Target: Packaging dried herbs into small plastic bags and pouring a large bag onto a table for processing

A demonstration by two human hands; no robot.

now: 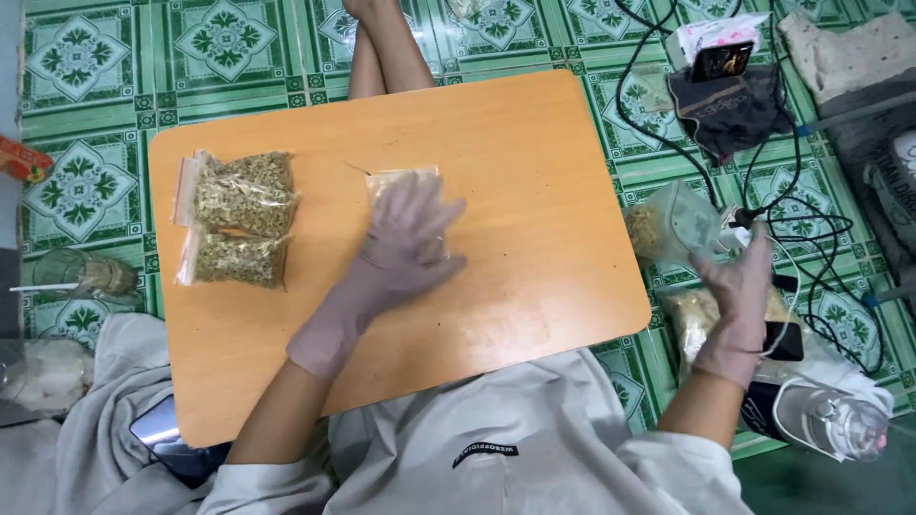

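Plastic bag (pixel 405 186), small and clear, lies flat near the middle of the orange worktop (pixel 534 172), with a thin layer of pale dried bits inside. It looks light, soft and slippery, likely to slide or crumple under pressure, so a pinch at its top edge or a corner seems the safest hold. The gloved left hand (pixel 405 243) rests on it, palm down, fingers spread wide, pressing rather than gripping.

Further left on the worktop sit two fuller bags (pixel 239 219) of the same kind, one just above the other, packed with greenish-brown dried material and sealed along the left side.

Off the right edge of the worktop, above the green patterned floor (pixel 86 57), the gloved right hand (pixel 739 286) is raised, open, fingers loosely apart, holding nothing that I can see. It is near a larger clear bag (pixel 673 224) of the dried stuff and a tangle of black cables (pixel 811 229). A clear bottle (pixel 830 420) lies by the person's right elbow.
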